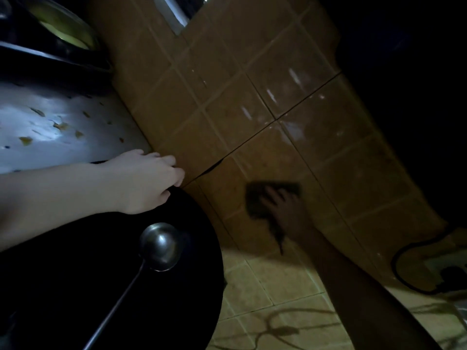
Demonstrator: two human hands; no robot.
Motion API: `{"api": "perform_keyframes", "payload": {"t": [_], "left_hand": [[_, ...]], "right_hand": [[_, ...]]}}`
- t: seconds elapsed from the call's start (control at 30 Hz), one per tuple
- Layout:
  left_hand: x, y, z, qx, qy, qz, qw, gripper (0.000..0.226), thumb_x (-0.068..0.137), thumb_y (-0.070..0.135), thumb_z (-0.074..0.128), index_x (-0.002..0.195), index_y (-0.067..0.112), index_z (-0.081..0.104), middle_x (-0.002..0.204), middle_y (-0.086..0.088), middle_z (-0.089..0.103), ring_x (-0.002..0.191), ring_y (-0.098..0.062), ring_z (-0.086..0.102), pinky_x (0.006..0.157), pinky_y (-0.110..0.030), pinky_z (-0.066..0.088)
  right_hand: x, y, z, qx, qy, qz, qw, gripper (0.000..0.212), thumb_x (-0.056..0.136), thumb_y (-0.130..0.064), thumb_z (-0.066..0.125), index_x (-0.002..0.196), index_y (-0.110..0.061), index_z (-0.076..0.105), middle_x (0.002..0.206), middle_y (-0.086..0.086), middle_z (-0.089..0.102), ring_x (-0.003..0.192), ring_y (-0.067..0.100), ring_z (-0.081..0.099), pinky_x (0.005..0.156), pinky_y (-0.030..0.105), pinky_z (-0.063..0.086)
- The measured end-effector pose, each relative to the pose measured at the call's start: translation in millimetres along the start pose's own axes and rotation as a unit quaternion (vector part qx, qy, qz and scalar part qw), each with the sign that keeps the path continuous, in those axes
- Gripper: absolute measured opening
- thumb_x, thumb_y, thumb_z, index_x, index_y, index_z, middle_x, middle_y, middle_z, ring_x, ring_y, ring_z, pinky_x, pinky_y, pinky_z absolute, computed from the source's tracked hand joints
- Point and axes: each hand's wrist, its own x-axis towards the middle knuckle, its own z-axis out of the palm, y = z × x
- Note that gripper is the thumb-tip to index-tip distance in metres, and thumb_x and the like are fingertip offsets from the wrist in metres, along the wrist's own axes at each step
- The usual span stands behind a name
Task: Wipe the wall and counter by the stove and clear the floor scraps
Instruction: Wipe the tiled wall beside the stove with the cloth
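The right hand (285, 210) lies flat against the brown tiled wall (227, 97), fingers spread and fairly straight over a dark cloth (265, 198) that it presses to the tiles. The cloth is blurred, and a dark strand of it hangs below the palm. The arm reaches in from the lower right and is in deep shade.

The left hand (149, 180) sits at the corner of the bench (75, 147), right where its edge meets the wall. Its fingers are bent and the tips point toward the tiles, while the thumb is just above the rim of a black wok (151, 311). Whether this hand grips the edge or only rests there cannot be told.

The bench is pale and shiny, with small yellowish scraps (60, 126) scattered across it, well apart from the cloth. At its far end stands a dark stove edge with a metal pot (65, 29) on it.

A steel ladle (159, 246) lies in the wok, bowl up, handle running toward the lower left.

Under the wall is a paler tiled surface (265, 286) crossed by thin shadows. At the far right a black cable (401, 251) loops across the wall
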Motion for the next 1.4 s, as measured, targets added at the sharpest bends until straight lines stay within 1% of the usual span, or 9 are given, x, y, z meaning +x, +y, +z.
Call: {"api": "perform_keyframes", "payload": {"t": [0.13, 0.27, 0.43, 0.63, 0.77, 1.07, 1.13, 1.27, 1.4], "left_hand": [[-2, -29, -2, -0.009, -0.012, -0.017, 1.000, 0.022, 0.094, 0.039, 0.039, 0.116, 0.038, 0.040, 0.117, 0.007, 0.042, 0.113, -0.016, 0.048, 0.089, -0.033, 0.040], [3, -57, 0, -0.012, -0.001, -0.023, 1.000, 0.023, 0.094, 0.038, 0.038, 0.117, 0.038, 0.040, 0.119, 0.008, 0.043, 0.113, -0.015, 0.048, 0.089, -0.031, 0.040], [9, -87, 9, -0.020, -0.012, -0.024, 0.999, 0.020, 0.094, 0.037, 0.040, 0.114, 0.039, 0.039, 0.115, 0.008, 0.042, 0.110, -0.015, 0.048, 0.084, -0.030, 0.039], [15, -130, 13, -0.020, -0.038, -0.025, 0.999, 0.026, 0.094, 0.040, 0.041, 0.119, 0.040, 0.036, 0.114, 0.008, 0.040, 0.111, -0.016, 0.047, 0.082, -0.029, 0.035], [15, -150, 10, -0.042, -0.035, -0.011, 0.998, 0.024, 0.092, 0.039, 0.041, 0.116, 0.040, 0.038, 0.112, 0.009, 0.041, 0.107, -0.015, 0.048, 0.075, -0.027, 0.032], [30, -173, -8, -0.067, -0.026, 0.004, 0.997, 0.023, 0.091, 0.036, 0.039, 0.114, 0.037, 0.040, 0.110, 0.007, 0.042, 0.103, -0.016, 0.049, 0.076, -0.028, 0.035], [29, -174, -6, -0.061, -0.020, 0.010, 0.998, 0.020, 0.092, 0.037, 0.038, 0.112, 0.037, 0.040, 0.110, 0.007, 0.043, 0.102, -0.017, 0.050, 0.076, -0.029, 0.036], [22, -165, -5, -0.061, -0.027, 0.020, 0.998, 0.016, 0.093, 0.038, 0.039, 0.108, 0.035, 0.042, 0.110, 0.008, 0.044, 0.102, -0.015, 0.050, 0.076, -0.027, 0.034], [20, -164, -8, -0.059, -0.060, 0.031, 0.996, 0.021, 0.094, 0.037, 0.040, 0.115, 0.035, 0.039, 0.106, 0.009, 0.039, 0.105, -0.014, 0.048, 0.079, -0.027, 0.035]], "right_hand": [[22, -20, 15, -0.017, -0.106, -0.083, 0.991, 0.057, 0.092, -0.011, 0.045, 0.146, -0.020, 0.029, 0.159, 0.009, 0.011, 0.138, 0.032, 0.028, 0.108, 0.046, 0.025], [47, -4, -14, 0.040, 0.134, 0.130, 0.981, 0.068, 0.068, -0.004, 0.076, 0.131, -0.013, 0.054, 0.144, 0.023, 0.040, 0.116, 0.043, 0.053, 0.087, 0.053, 0.046], [114, 10, -62, 0.113, 0.276, 0.308, 0.903, 0.048, 0.091, -0.017, 0.058, 0.138, -0.023, 0.047, 0.150, 0.019, 0.032, 0.125, 0.046, 0.040, 0.095, 0.054, 0.039], [158, -53, -42, -0.008, 0.064, 0.001, 0.998, 0.058, 0.077, -0.021, 0.069, 0.132, -0.026, 0.052, 0.148, 0.014, 0.039, 0.121, 0.034, 0.050, 0.091, 0.039, 0.044], [157, -71, -23, 0.010, 0.002, -0.026, 1.000, 0.062, 0.080, -0.015, 0.066, 0.139, -0.022, 0.044, 0.153, 0.015, 0.029, 0.128, 0.032, 0.044, 0.100, 0.042, 0.038], [186, 3, -97, 0.077, 0.291, 0.390, 0.870, 0.044, 0.095, -0.034, 0.049, 0.138, -0.028, 0.043, 0.146, 0.019, 0.037, 0.114, 0.043, 0.047, 0.089, 0.047, 0.041], [195, -12, -98, 0.075, 0.247, 0.345, 0.902, 0.046, 0.095, -0.038, 0.047, 0.139, -0.024, 0.043, 0.142, 0.020, 0.042, 0.118, 0.041, 0.047, 0.093, 0.049, 0.040], [178, -61, -65, -0.056, -0.047, -0.057, 0.996, 0.063, 0.088, -0.032, 0.056, 0.145, -0.026, 0.032, 0.155, 0.013, 0.025, 0.133, 0.031, 0.037, 0.103, 0.040, 0.034], [133, -65, -49, -0.085, -0.039, -0.022, 0.995, 0.073, 0.058, -0.034, 0.083, 0.127, -0.027, 0.059, 0.137, 0.008, 0.054, 0.109, 0.024, 0.062, 0.084, 0.035, 0.052]]}}
